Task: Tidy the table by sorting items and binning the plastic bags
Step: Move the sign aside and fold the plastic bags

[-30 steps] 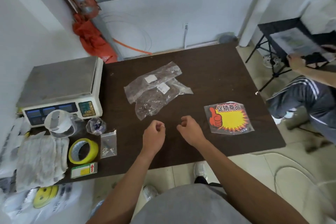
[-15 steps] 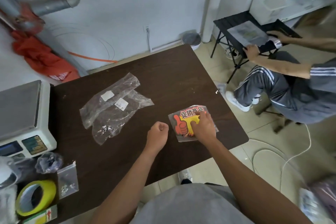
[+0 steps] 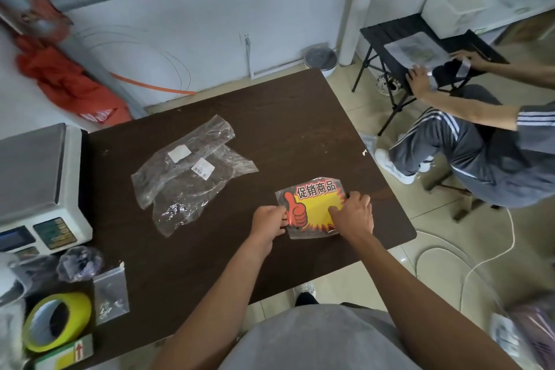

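Observation:
A clear plastic bag holding a red and yellow thumbs-up promo sticker point(image 3: 316, 203) lies near the right front of the dark brown table point(image 3: 285, 117). My left hand point(image 3: 268, 224) pinches the bag's left edge. My right hand point(image 3: 354, 215) holds its right side, fingers curled over the top edge and thumb on the yellow face. Two crumpled clear plastic bags point(image 3: 192, 171) with white labels lie overlapping at the table's middle, apart from both hands.
A weighing scale point(image 3: 36, 183) stands at the left edge. In front of it lie a small zip bag point(image 3: 110, 294), a crumpled wrapper point(image 3: 79, 261), a yellow tape roll point(image 3: 57, 321) and a green label box point(image 3: 64, 356). A seated person point(image 3: 495, 147) works at a black stand on the right.
My left hand has moved right from a fist on the table and now pinches the sticker bag's left edge. My right hand stays on the bag. The camera turned further right.

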Motion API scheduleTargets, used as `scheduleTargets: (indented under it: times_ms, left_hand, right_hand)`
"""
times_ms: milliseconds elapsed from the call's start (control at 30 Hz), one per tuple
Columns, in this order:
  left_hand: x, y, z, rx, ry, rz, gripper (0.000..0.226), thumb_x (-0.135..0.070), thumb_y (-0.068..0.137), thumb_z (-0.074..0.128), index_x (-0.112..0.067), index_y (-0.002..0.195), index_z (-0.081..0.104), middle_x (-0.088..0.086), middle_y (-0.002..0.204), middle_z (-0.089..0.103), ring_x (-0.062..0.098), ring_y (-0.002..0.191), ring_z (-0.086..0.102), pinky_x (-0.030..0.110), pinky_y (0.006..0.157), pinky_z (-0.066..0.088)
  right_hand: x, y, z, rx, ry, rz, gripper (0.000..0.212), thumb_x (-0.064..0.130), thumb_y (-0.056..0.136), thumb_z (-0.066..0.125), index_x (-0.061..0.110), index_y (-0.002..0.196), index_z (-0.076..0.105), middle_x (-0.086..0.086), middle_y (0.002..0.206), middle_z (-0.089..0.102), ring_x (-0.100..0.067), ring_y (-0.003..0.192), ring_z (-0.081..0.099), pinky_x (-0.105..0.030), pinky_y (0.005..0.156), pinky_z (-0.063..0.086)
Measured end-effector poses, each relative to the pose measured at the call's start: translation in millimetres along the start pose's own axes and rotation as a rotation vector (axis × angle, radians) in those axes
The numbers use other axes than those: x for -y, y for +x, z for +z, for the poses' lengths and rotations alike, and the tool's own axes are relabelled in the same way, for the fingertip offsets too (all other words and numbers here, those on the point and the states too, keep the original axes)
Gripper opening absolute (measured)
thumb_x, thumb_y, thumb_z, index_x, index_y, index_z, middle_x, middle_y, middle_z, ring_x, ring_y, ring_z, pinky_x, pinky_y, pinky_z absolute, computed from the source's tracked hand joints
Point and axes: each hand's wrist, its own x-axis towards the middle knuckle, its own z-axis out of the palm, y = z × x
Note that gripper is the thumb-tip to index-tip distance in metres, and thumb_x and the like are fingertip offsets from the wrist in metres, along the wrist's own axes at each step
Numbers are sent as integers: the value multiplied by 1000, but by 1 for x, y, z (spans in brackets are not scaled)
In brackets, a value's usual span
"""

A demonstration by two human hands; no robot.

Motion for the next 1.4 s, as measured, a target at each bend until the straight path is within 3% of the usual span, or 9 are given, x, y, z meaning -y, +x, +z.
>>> scheduleTargets:
  times_ms: [267, 400, 567, 700, 800, 967, 1100, 1233, 1400]
  left_hand:
    - [14, -10, -40, -29, -78, -47, 13, -16, 95, 59, -9, 88, 68, 4, 77, 65, 16, 76, 63, 34, 81, 53]
    - [27, -16, -71, -76, -78, -28, 20, -14, 95, 57, -10, 77, 63, 5, 72, 63, 17, 72, 59, 34, 79, 51]
    - [50, -32, -116, -120, -86, -26, 22, -13, 97, 55, -13, 76, 61, 5, 75, 62, 19, 76, 58, 35, 81, 49]
    - [72, -46, -148, -140, -116, -68, 22, -20, 98, 61, -15, 77, 58, 7, 79, 63, 20, 78, 58, 37, 83, 50]
    - [90, -54, -169, -172, -152, -78, 20, -26, 95, 67, -14, 83, 58, 6, 80, 66, 18, 76, 61, 38, 81, 53]
    - [115, -68, -204, -229, -229, -56, 10, -15, 95, 65, -9, 100, 59, 8, 88, 68, 18, 77, 65, 34, 78, 56]
    - [137, -76, -233, -340, -254, -23, 39, -23, 86, 77, -7, 116, 59, 10, 100, 72, 23, 90, 72, 42, 87, 60]
    - [149, -88, -257, -388, -280, -19, 35, -30, 87, 79, -17, 111, 57, 7, 92, 72, 17, 75, 68, 30, 62, 54]
    - [162, -95, -291, -326, -475, 12, 18, -18, 99, 64, -4, 110, 69, 11, 80, 70, 12, 57, 61, 24, 59, 52]
  right_hand:
    - [31, -14, 22, 162, 184, 73, 46, 34, 92, 65, 3, 124, 50, -17, 121, 64, -36, 113, 62, -37, 86, 46]
    - [44, -28, 38, 209, 217, 102, 48, 41, 93, 62, 5, 124, 55, -17, 121, 66, -35, 112, 63, -38, 90, 48]
    - [62, -58, 61, 230, 172, 28, 49, 53, 95, 55, 9, 116, 60, -13, 113, 66, -33, 107, 63, -43, 93, 51]
    - [91, -91, 83, 334, 192, -108, 39, 42, 101, 49, 6, 111, 61, -12, 104, 63, -28, 96, 60, -39, 89, 48]
    - [107, -110, 98, 374, 267, -143, 31, 35, 99, 51, 8, 103, 65, -12, 102, 67, -28, 94, 64, -44, 89, 53]
    - [127, -140, 113, 386, 429, -130, 27, 21, 94, 49, 13, 71, 61, -5, 72, 61, -20, 67, 53, -30, 63, 42]
    - [148, -163, 125, 403, 513, -121, 31, 20, 92, 52, 16, 62, 57, 2, 58, 54, -19, 58, 48, -32, 60, 40]
    - [173, -182, 131, 460, 587, -171, 31, 25, 99, 53, 16, 71, 64, 3, 59, 56, -14, 58, 50, -30, 64, 42]
    - [205, -204, 137, 550, 605, -228, 25, 13, 97, 55, 13, 75, 66, 11, 52, 61, -2, 49, 56, -17, 53, 46]
